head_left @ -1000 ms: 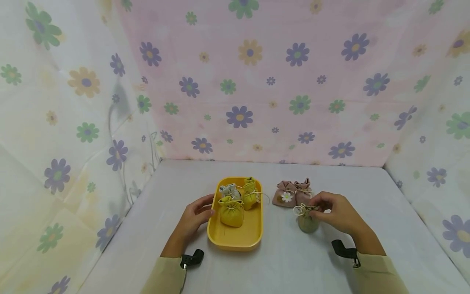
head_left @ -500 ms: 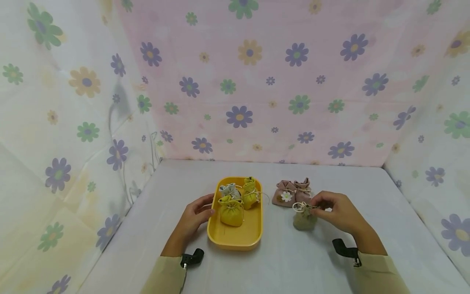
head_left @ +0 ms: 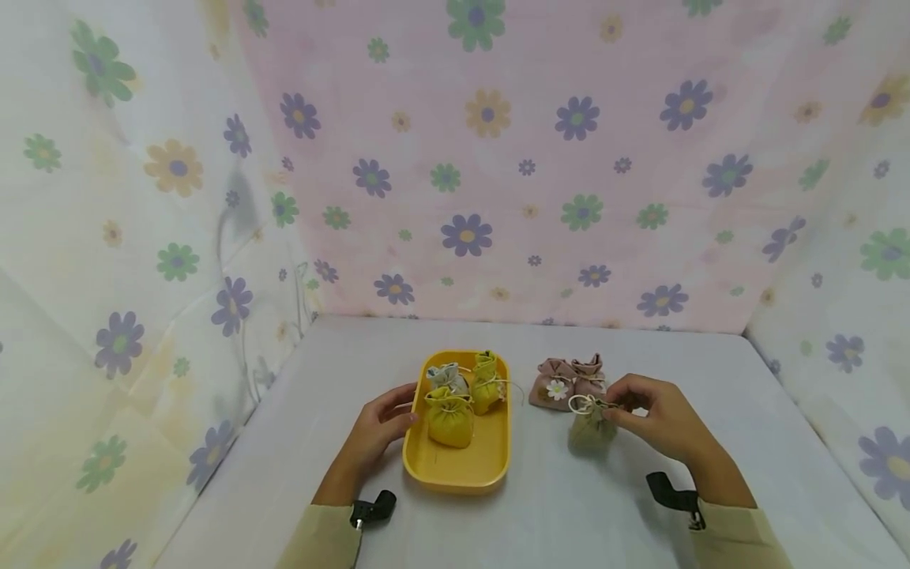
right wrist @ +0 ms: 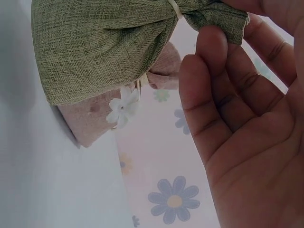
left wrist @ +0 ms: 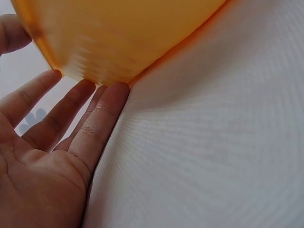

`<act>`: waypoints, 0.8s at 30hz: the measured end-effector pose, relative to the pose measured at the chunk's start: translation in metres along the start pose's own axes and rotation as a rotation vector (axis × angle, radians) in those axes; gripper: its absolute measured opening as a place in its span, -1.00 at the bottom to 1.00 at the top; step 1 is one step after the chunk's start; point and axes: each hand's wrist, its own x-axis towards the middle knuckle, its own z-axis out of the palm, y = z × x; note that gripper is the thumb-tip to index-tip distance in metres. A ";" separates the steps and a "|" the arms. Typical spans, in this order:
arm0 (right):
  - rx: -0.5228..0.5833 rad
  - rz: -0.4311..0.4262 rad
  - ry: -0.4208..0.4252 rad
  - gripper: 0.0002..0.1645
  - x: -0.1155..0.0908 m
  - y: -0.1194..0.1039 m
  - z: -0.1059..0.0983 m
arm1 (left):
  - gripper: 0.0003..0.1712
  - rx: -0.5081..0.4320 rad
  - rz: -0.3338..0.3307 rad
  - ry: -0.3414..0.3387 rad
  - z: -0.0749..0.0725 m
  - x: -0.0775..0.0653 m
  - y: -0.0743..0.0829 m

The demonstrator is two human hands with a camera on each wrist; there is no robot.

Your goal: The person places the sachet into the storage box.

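Observation:
In the head view, my right hand [head_left: 657,415] pinches the gathered neck of a green drawstring pouch [head_left: 592,433]. The pouch's cord loops out on its left. Up close in the right wrist view, the green pouch [right wrist: 104,47] has coarse woven cloth, and its top edge is between thumb and fingers. My left hand [head_left: 380,427] rests against the left side of a yellow tray [head_left: 458,472]. Its fairly straight fingers [left wrist: 107,104] touch the tray's outer wall in the left wrist view. Inside the tray are two yellow pouches [head_left: 451,425] [head_left: 486,391] and a whitish patterned one [head_left: 445,378].
Two dusty-pink pouches [head_left: 547,395] [head_left: 590,379] stand side by side just behind the green one; the left one bears a white flower. A white cloth covers the table [head_left: 540,514]. Flowered sheets [head_left: 526,182] hang at the back and both sides.
The green pouch has swung slightly left in my right hand's pinch. My left hand keeps its place at the tray. The head view has tilted up a little.

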 end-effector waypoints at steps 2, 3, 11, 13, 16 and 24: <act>0.000 -0.014 0.008 -0.81 0.000 -0.003 0.000 | -0.37 0.002 0.003 -0.008 0.000 0.000 0.000; -0.002 -0.021 0.012 -0.81 0.001 -0.004 -0.001 | -0.36 0.001 0.005 -0.010 0.000 0.001 0.000; -0.005 -0.049 0.013 -0.79 0.009 -0.013 0.001 | -0.36 0.004 0.021 -0.016 -0.001 0.001 -0.001; 0.000 -0.056 0.010 -0.78 0.011 -0.015 0.002 | -0.36 0.001 0.021 -0.021 -0.001 0.001 -0.001; 0.008 -0.074 0.010 -0.76 0.013 -0.018 0.003 | -0.34 0.001 0.020 -0.032 -0.001 0.000 0.000; 0.048 -0.125 -0.004 -0.75 0.021 -0.024 0.010 | -0.36 0.033 -0.004 -0.014 0.000 -0.001 0.000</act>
